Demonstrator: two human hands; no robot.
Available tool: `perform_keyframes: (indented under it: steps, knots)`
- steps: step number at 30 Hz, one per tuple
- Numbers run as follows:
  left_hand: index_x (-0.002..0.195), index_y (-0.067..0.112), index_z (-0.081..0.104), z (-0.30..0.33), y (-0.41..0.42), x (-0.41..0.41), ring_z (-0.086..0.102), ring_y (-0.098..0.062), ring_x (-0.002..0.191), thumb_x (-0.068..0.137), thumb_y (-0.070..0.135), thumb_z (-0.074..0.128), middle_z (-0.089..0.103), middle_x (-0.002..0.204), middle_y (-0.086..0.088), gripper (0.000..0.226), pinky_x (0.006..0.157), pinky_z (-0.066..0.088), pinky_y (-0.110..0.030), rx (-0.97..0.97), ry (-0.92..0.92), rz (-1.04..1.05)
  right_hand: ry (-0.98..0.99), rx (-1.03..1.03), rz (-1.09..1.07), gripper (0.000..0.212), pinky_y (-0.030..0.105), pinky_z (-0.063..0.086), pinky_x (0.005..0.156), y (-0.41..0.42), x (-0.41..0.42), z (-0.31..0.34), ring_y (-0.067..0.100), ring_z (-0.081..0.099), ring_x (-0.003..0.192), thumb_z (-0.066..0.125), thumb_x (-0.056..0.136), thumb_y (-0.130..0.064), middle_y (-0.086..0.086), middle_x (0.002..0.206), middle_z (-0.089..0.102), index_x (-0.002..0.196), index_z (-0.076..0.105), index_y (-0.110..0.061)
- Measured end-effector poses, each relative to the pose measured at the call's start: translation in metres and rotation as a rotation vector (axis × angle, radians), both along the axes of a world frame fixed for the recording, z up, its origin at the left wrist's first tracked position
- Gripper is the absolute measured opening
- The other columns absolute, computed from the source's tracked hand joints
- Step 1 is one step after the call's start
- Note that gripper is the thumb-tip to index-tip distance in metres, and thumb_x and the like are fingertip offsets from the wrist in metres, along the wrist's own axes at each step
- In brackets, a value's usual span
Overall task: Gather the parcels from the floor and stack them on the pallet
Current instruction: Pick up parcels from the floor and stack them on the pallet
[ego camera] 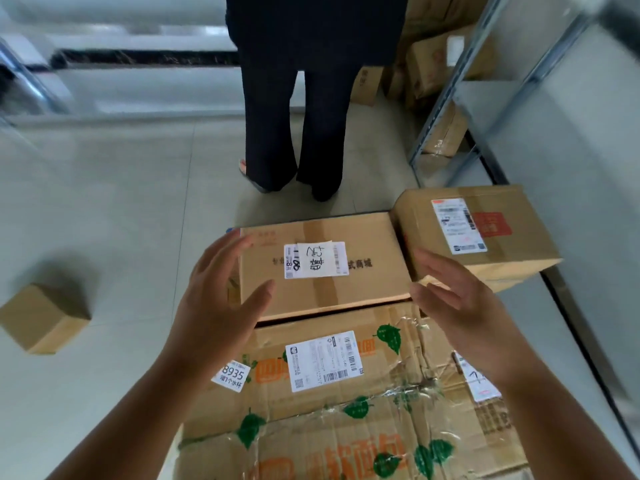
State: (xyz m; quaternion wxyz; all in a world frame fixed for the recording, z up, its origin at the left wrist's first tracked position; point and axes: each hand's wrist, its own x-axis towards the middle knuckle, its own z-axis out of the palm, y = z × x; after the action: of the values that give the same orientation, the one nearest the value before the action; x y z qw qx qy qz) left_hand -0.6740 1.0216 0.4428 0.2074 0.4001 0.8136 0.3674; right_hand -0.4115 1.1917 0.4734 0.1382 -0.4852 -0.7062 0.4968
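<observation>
"8935" on crumpled box's sticker (pixel 231 375)

Both hands, left (pixel 221 303) and right (pixel 460 303), outstretched, fingers spread, palms facing inward

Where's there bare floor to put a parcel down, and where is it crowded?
Bare floor lies to the left, between the small box and the handwritten-label box. It is crowded on the right, where the red-stamp box butts against that box and the leaf-print box sits just below. A standing person blocks the floor beyond.

The standing person (pixel 308 98) is cut off above the waist; the shelved boxes (pixel 440 64) are blurred.
</observation>
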Motion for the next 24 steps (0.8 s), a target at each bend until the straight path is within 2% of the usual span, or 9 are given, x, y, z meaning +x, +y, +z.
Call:
perform_keyframes:
  steps: [2,4,6,8,12,17,21,24]
  knots:
    - [0.147,0.057,0.039,0.053,-0.003,0.006,0.043,0.011,0.133,0.092,0.061,0.064,0.021,0.136,0.067,0.06,0.108,0.045,-0.033,0.108,-0.021,-0.035,0.143,0.037,-0.024,0.06,0.031,0.045,0.11,-0.013,0.001,0.057,-0.004,0.057,0.129,0.071,0.083,-0.062,-0.03,0.14,0.059,0.14,0.053,-0.056]
    - [0.146,0.059,0.041,0.112,-0.009,0.016,0.042,0.021,0.133,0.094,0.056,0.065,0.032,0.147,0.054,0.058,0.106,0.042,-0.023,0.228,-0.068,-0.079,0.265,0.089,-0.025,0.072,0.038,0.046,0.113,-0.033,0.005,0.112,-0.005,0.055,0.133,0.074,0.079,-0.069,-0.026,0.144,0.059,0.145,0.053,-0.047]
    - [0.149,0.055,0.042,0.167,-0.018,0.028,0.042,0.013,0.142,0.094,0.048,0.065,0.04,0.157,0.034,0.06,0.11,0.041,-0.021,0.331,-0.103,-0.118,0.346,0.152,-0.026,0.076,0.044,0.045,0.114,-0.056,0.011,0.166,0.001,0.053,0.138,0.075,0.075,-0.075,-0.019,0.15,0.056,0.143,0.055,-0.047]
    - [0.147,0.056,0.042,0.222,-0.031,0.042,0.042,0.009,0.144,0.091,0.046,0.064,0.044,0.156,0.029,0.061,0.112,0.042,-0.022,0.401,-0.153,-0.135,0.402,0.209,0.001,0.072,0.047,0.042,0.117,-0.078,0.019,0.215,0.006,0.049,0.142,0.073,0.08,-0.071,-0.015,0.153,0.053,0.144,0.054,-0.045]
    - [0.154,0.042,0.043,0.305,-0.064,0.076,0.04,0.005,0.148,0.09,0.048,0.062,0.046,0.161,0.019,0.067,0.116,0.043,-0.031,0.529,-0.145,-0.198,0.469,0.299,0.061,0.069,0.051,0.04,0.119,-0.112,0.048,0.284,0.008,0.045,0.146,0.07,0.087,-0.065,-0.016,0.156,0.05,0.149,0.05,-0.041]
    - [0.155,0.041,0.042,0.358,-0.115,0.145,0.039,0.003,0.15,0.093,0.046,0.064,0.045,0.162,0.017,0.066,0.119,0.042,-0.041,0.618,-0.082,-0.168,0.598,0.371,0.198,0.074,0.052,0.037,0.12,-0.141,0.098,0.329,0.01,0.043,0.148,0.069,0.088,-0.066,-0.015,0.156,0.05,0.152,0.048,-0.034]
    - [0.156,0.039,0.042,0.374,-0.152,0.213,0.038,0.005,0.149,0.096,0.036,0.064,0.045,0.16,0.024,0.064,0.118,0.042,-0.034,0.62,-0.033,-0.079,0.651,0.371,0.343,0.076,0.053,0.037,0.12,-0.156,0.146,0.344,0.01,0.042,0.148,0.069,0.087,-0.066,-0.015,0.157,0.049,0.153,0.046,-0.035]
    - [0.157,0.039,0.042,0.379,-0.174,0.261,0.04,0.009,0.146,0.093,0.042,0.065,0.045,0.159,0.027,0.068,0.114,0.042,-0.024,0.589,-0.013,-0.005,0.651,0.369,0.417,0.076,0.052,0.037,0.12,-0.165,0.18,0.354,0.01,0.042,0.149,0.069,0.086,-0.069,-0.016,0.157,0.047,0.152,0.046,-0.039]
